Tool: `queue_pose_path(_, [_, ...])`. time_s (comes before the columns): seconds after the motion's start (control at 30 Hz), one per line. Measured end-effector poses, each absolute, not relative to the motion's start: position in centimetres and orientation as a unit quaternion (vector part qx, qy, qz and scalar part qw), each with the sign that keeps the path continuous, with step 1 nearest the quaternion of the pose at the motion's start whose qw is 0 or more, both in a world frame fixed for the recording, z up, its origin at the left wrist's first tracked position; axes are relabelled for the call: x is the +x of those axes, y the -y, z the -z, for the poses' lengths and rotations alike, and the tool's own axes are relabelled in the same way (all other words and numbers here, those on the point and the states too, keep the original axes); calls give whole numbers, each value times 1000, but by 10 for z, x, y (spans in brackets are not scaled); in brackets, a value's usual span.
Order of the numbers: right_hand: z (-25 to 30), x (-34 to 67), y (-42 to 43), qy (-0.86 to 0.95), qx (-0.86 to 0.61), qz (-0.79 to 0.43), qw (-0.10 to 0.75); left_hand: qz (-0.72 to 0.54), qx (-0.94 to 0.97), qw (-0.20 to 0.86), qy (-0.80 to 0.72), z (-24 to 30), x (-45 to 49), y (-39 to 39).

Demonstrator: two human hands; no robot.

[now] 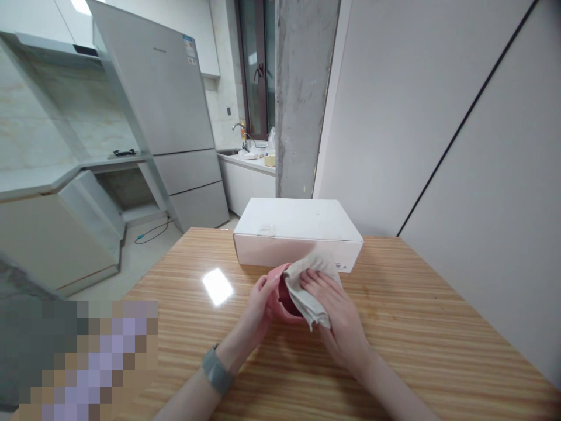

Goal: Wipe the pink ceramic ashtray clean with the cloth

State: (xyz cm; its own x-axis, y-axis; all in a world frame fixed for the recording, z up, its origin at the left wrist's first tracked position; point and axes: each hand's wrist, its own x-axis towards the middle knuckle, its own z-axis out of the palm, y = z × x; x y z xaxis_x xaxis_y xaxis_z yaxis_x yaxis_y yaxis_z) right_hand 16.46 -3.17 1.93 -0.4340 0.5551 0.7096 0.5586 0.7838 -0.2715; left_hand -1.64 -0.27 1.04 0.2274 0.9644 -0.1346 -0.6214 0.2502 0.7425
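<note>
My left hand (262, 304) grips a pink, hollow container (280, 313) by its left side, with the thumb at the rim. The container is tilted so that its dark pink inside partly shows; its exact kind cannot be told. In my right hand (335, 307) is an off-white cloth (313, 292), pressed over the container's right side and opening. My right fingers lie across the cloth, which hides much of that side. Both hands are above the wooden table, just in front of a white box.
The closed white box (298, 219) stands toward the back of the striped wooden table (407, 327). Beyond the table are a grey fridge (162, 99), a sink counter (249, 172) and a concrete pillar (302, 99). A white wall (438, 88) rises on the right.
</note>
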Motion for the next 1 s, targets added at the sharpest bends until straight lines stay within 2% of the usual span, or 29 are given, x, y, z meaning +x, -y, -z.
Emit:
queue_pose_path(0.1, [-11, 169, 22, 680, -420, -202, 567, -569, 270, 723, -285, -10, -20, -3])
queue_pose_path(0.17, [-7, 170, 14, 517, -452, -356, 633, -552, 251, 744, -279, -10, -19, -3])
queue_pose_path(0.27, [-10, 168, 8, 417, -442, -473, 638, -526, 226, 771, -280, -12, -13, 1])
queue_pose_path(0.4, [-21, 164, 19, 362, -389, -628, 569, -510, 233, 783, -270, -11, -9, 6])
queue_pose_path(0.5, [-24, 159, 29, 397, -372, -658, 520, -473, 264, 782, -307, -7, -13, 5])
queue_pose_path(0.57, [-21, 155, 30, 400, -376, -657, 517, -445, 284, 776, -345, -4, -17, 4])
queue_pose_path(0.8, [-1, 154, 19, 353, -413, -617, 569, -445, 276, 776, -352, -12, -11, 7])
queue_pose_path(1.0, [12, 152, 16, 374, -436, -544, 612, -408, 297, 747, -433, -7, -11, 5])
